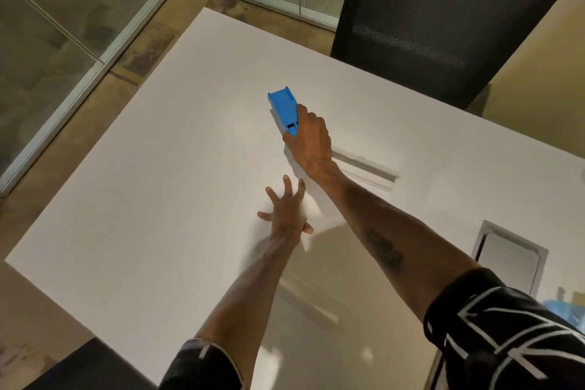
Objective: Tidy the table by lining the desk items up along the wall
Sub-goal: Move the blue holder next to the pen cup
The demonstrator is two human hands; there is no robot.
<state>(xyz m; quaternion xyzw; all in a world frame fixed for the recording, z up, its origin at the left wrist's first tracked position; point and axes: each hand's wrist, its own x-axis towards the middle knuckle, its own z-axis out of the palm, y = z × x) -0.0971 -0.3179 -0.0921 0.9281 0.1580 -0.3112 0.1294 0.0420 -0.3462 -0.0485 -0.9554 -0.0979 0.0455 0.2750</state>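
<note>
A blue plastic block [282, 106], long and boxy with a slot near one end, lies on the white table [158, 199] around its middle. My right hand [308, 139] grips the block's near end, fingers wrapped over it. My left hand [285, 209] hovers flat over the table just nearer to me, fingers spread, holding nothing; it looks blurred by motion.
A recessed cable slot [364, 166] runs behind my right wrist and a lidded cable hatch [509, 255] sits at the right. A black mesh chair [443, 16] stands at the far edge. Glass partitions [79, 25] bound the floor to the left.
</note>
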